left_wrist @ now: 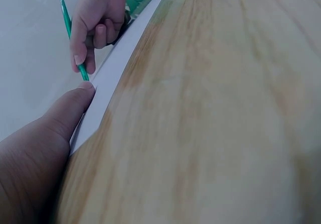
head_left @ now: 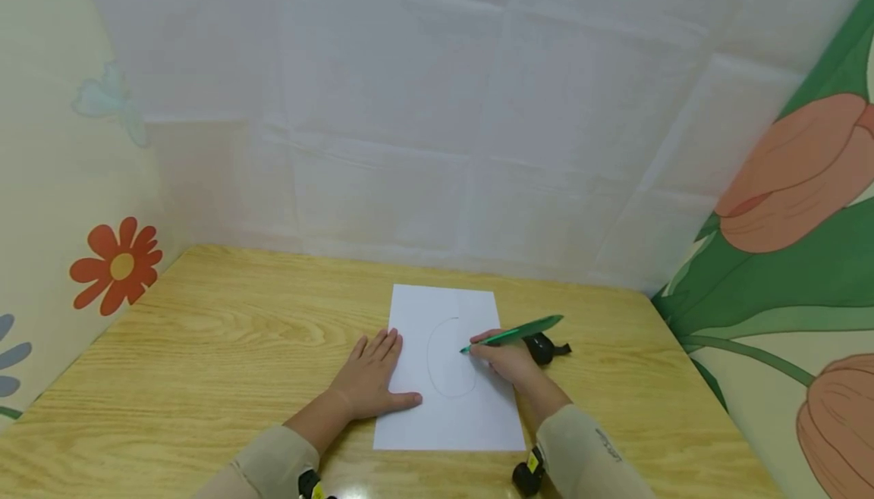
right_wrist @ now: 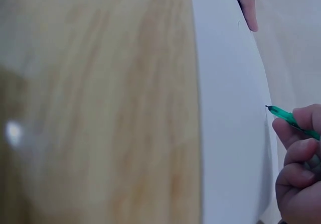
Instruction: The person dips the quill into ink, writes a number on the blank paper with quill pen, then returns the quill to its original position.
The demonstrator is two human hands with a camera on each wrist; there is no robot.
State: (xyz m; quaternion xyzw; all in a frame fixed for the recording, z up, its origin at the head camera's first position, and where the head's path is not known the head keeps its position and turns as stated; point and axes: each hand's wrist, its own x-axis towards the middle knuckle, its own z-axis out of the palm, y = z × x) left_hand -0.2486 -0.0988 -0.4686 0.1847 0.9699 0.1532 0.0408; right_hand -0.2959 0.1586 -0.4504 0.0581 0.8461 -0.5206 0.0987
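A white sheet of paper (head_left: 451, 427) lies upright on the wooden table, with a thin curved line like an unclosed oval drawn on it. My left hand (head_left: 369, 378) rests along the sheet's left edge, fingers straight and thumb spread onto the paper. Between thumb and fingers, my right hand (head_left: 508, 359) pinches a green pen (head_left: 522, 331) whose far end widens like a leaf. The dark pen tip is at the paper, inside the right side of the curve. In the right wrist view, the pen (right_wrist: 283, 115) slants from the curled fingers toward the sheet (right_wrist: 230, 108).
Just beyond my right hand sits a rounded black object (head_left: 541, 349) with a short tail. The wood-grained table (head_left: 225, 332) meets a creased white sheet (head_left: 382, 105) at the back. Flower-patterned panels (head_left: 806, 271) stand at both sides.
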